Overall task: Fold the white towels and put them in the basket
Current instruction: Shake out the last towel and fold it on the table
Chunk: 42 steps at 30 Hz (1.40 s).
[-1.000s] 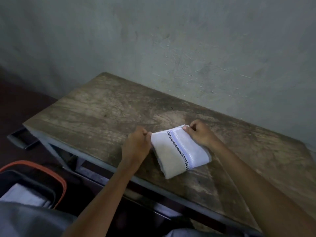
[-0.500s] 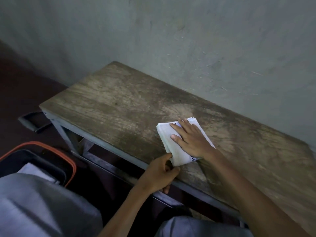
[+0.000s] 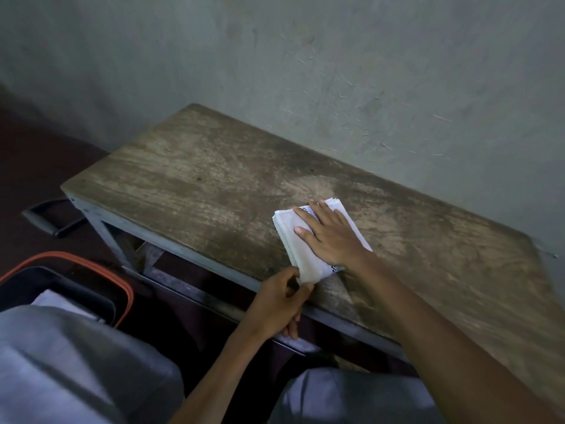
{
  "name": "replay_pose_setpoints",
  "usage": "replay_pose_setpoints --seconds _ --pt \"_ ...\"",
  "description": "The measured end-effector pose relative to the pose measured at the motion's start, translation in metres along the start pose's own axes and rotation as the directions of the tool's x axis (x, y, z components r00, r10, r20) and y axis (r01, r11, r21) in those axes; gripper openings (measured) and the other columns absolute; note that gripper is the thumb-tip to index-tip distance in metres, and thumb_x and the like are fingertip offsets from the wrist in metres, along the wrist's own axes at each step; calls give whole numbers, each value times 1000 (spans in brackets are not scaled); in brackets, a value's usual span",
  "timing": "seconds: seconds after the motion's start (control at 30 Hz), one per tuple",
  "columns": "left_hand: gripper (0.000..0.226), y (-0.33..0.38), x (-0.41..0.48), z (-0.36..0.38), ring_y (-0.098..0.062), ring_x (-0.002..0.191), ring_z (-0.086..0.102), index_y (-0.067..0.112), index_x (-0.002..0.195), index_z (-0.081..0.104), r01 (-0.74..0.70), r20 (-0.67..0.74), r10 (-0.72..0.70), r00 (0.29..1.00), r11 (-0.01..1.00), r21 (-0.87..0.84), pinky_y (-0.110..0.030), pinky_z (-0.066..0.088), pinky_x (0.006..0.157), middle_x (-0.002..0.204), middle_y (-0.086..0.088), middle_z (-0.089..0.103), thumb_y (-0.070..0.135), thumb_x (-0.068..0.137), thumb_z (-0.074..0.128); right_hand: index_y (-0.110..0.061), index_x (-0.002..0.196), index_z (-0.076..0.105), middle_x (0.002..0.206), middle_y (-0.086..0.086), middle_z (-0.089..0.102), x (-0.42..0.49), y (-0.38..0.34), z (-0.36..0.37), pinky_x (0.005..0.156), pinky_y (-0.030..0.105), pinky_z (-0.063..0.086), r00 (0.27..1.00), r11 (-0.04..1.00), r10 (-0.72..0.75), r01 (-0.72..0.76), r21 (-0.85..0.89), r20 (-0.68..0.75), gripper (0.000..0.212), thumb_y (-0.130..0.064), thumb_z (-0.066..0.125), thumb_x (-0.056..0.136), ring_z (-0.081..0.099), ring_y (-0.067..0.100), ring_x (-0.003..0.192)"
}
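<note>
Right hand (image 3: 331, 237) lies flat, fingers spread, pressing the folded white towel (image 3: 290, 237) onto the table (image 3: 183, 185) by its near edge; left hand (image 3: 276, 304) pinches its 6 o'clock corner; soft, light and floppy, it likely needs clamping across all the stacked layers; the basket (image 3: 122, 289) sits at 8 o'clock.

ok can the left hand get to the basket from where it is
Probably yes: the left hand pinches a corner of the folded towel at the table edge, and the orange-rimmed basket sits low to its left with nothing visible between.
</note>
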<state>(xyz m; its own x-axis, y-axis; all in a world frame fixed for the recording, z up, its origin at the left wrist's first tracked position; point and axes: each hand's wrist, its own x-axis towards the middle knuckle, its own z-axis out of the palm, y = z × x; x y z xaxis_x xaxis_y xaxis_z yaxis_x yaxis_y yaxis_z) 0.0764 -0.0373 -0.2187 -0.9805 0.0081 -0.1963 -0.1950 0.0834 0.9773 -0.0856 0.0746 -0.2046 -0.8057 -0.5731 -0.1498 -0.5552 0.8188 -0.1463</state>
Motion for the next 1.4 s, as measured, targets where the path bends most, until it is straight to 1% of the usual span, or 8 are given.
replay_pose_setpoints --seconds 0.27,0.57,0.7,0.83,0.93,1.03,1.17,1.4 --pt "16 -1 1 7 -25 39 57 23 109 57 39 -3 -40 999 990 -135 -23 41 37 54 -11 58 29 95 51 -43 147 6 160 -4 -1 -2 -2 -1 118 40 -3 1000 1000 11 -11 -2 -13 53 -56 14 96 -8 14 146" --pt "23 5 -1 -14 -25 39 59 3 90 57 78 -114 -74 991 996 32 -23 40 35 52 -8 59 26 92 57 -39 148 6 160 -2 -4 -12 -17 2 118 42 -5 987 985 158 -156 69 -17 54 -55 13 96 -11 15 146" --pt "18 7 -9 -41 -21 38 58 4 86 60 94 -307 -78 949 995 41 -21 40 34 49 -6 60 22 88 63 -30 148 20 158 0 15 -22 -22 -12 119 43 5 983 887 173 -131 443 -56 53 -47 26 98 8 15 146" --pt "8 26 -5 -46 -11 48 63 21 84 61 -65 -435 138 890 982 178 -17 46 46 57 1 65 23 91 59 -21 127 54 126 -8 55 -71 -3 -36 97 17 35 887 644 355 -2 765 -297 32 -30 45 97 47 4 117" --pt "7 41 21 -17 6 68 59 22 85 63 -210 -332 348 877 898 387 -9 42 63 73 11 65 23 89 58 -20 102 64 103 -4 65 -105 30 -19 87 24 44 771 579 553 -82 811 -317 14 -22 51 95 59 13 99" --pt "31 48 63 14 -6 104 58 22 110 63 -346 -49 501 864 661 666 -28 42 92 114 6 64 37 90 47 -20 92 68 94 -2 69 -126 50 5 82 28 42 782 535 587 -180 826 -210 12 -23 55 92 63 15 91" --pt "56 43 103 31 -16 146 6 26 149 18 -290 214 307 927 231 929 -45 5 116 158 2 11 48 98 22 -39 89 69 94 -18 70 -128 55 19 95 34 45 837 578 531 -240 780 -136 20 -53 57 79 63 5 94" --pt "86 29 108 31 -13 146 0 26 150 8 -259 178 306 935 251 933 -43 -2 116 159 3 5 56 73 -16 -59 86 64 104 -18 62 -118 46 14 108 40 34 865 572 492 -239 784 -95 27 -65 57 60 48 11 115"
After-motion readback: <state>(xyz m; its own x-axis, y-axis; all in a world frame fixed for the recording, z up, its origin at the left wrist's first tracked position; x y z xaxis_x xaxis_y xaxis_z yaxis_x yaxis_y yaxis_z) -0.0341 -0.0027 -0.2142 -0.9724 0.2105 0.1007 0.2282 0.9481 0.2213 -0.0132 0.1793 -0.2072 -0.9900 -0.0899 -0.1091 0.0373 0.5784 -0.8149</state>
